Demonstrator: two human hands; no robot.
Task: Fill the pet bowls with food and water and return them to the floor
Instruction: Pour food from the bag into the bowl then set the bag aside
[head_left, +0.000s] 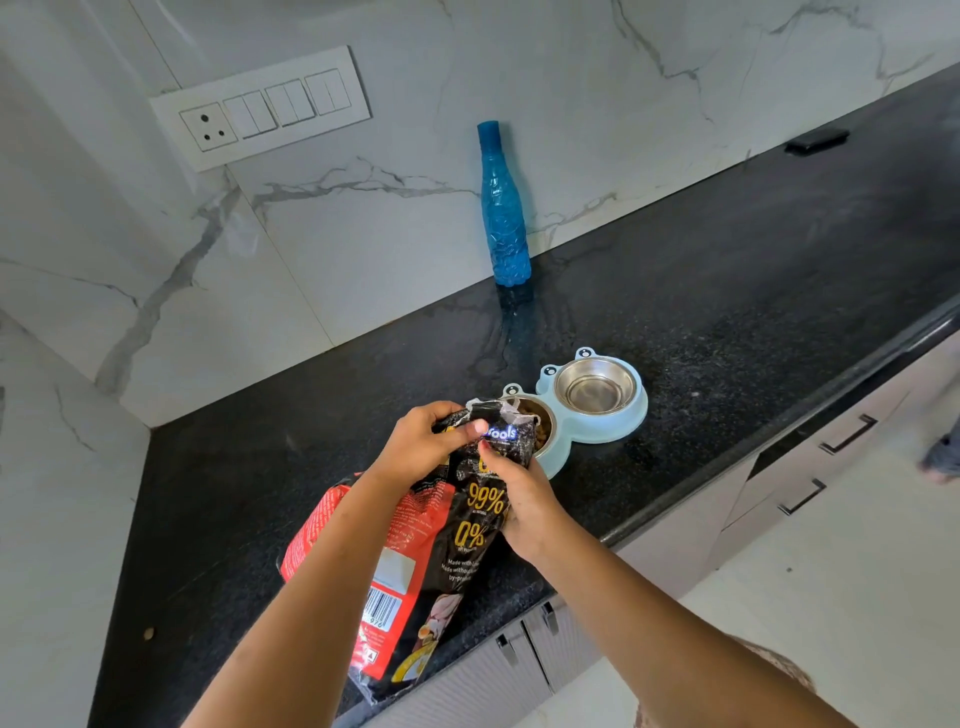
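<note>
switch panel (260, 106) — marble wall (571, 78) | small black object (817, 140) — countertop (727, 260), far right

The bottle (503, 208) stood on the countertop (727, 291) against the wall (363, 249), behind the feeder (629, 418). The food bag (441, 545) lay before the feeder, its mouth over the left bowl (543, 426).

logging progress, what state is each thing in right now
food bag, leaning on counter, top crumpled
left grip, pinches bag top
right grip, holds bag neck
near bowl, holds kibble
far bowl, looks empty
blue bottle, upright, capped
drawers, closed
</note>
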